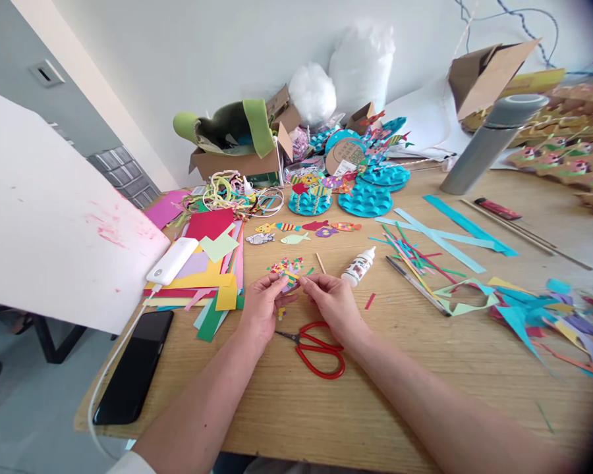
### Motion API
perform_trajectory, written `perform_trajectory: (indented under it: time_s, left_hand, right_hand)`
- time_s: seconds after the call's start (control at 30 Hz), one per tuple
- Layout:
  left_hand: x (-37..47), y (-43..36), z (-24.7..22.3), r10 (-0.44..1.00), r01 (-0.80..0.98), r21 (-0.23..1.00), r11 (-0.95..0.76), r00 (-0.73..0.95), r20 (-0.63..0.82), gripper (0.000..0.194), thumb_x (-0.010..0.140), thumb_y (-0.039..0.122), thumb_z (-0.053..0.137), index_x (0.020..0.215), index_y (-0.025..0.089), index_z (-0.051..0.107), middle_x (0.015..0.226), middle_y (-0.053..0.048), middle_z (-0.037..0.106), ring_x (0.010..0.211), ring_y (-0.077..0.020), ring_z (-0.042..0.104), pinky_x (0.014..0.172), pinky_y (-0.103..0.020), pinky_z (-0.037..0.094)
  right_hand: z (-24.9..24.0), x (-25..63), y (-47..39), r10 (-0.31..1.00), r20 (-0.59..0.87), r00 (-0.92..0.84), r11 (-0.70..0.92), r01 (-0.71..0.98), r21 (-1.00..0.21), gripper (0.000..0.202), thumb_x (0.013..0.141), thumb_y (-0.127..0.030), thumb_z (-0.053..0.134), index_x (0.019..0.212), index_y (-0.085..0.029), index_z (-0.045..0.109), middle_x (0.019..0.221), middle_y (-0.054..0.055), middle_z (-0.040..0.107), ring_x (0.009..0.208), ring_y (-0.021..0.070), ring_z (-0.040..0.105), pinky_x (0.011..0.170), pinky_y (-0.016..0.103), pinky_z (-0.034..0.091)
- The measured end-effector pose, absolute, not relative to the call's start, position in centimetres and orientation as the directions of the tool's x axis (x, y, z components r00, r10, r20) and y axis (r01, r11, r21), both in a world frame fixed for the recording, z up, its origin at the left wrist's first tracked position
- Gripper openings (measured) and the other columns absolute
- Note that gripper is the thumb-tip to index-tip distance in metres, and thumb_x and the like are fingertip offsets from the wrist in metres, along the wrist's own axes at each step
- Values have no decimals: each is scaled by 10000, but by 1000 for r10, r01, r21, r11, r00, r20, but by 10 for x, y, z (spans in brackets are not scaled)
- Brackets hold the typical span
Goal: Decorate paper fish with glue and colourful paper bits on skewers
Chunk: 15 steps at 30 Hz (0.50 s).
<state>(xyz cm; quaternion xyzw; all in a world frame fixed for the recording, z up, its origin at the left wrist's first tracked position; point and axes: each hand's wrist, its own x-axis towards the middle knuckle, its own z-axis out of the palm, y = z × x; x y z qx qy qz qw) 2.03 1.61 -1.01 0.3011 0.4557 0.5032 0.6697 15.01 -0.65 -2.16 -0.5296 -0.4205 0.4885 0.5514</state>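
Note:
My left hand (263, 301) pinches a small paper fish (290, 283) with purple, green and yellow on it; the fingers hide part of it. My right hand (332, 299) is closed at the fingertips on the end of a narrow yellow paper strip (293, 275), which lies across the fish. Just beyond the fingers is a pile of tiny colored paper bits (281, 264). Red-handled scissors (321, 349) lie below the hands, partly under my right wrist. A white glue bottle (360, 266) rests on its side beyond my right hand, near a small wooden stick (321, 263).
Finished paper fish (294, 239) lie in rows behind. Colored paper sheets (212, 227), a power bank (172, 261) and a phone (136, 368) are left. Thin paper strips (410, 253), a pen (418, 284), scraps (538, 316) and a grey flask (494, 145) are right. Blue discs (366, 201) stand behind.

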Motion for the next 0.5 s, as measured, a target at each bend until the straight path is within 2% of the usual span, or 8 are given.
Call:
perform_trajectory:
  time_s: [0.17, 0.5]
  left_hand:
    - [20, 16, -11, 944, -401, 857, 325, 89, -317, 296, 515, 251, 867, 731, 146, 694, 766, -41, 727, 722, -193, 706, 606, -266, 569]
    - [20, 16, -12, 938, -391, 855, 341, 85, -335, 305, 522, 248, 870, 748, 133, 699, 792, -58, 736, 726, -206, 714, 588, -265, 576]
  right_hand:
    - [-23, 150, -6, 984, -63, 165, -52, -71, -996, 434, 708, -585, 654, 746, -158, 729, 506, 1, 513, 576, 150, 468, 530, 275, 356]
    - [-24, 150, -6, 984, -62, 169, -56, -41, -998, 407, 740, -483, 646, 846, -104, 750, 521, -9, 538, 523, 115, 424, 492, 255, 311]
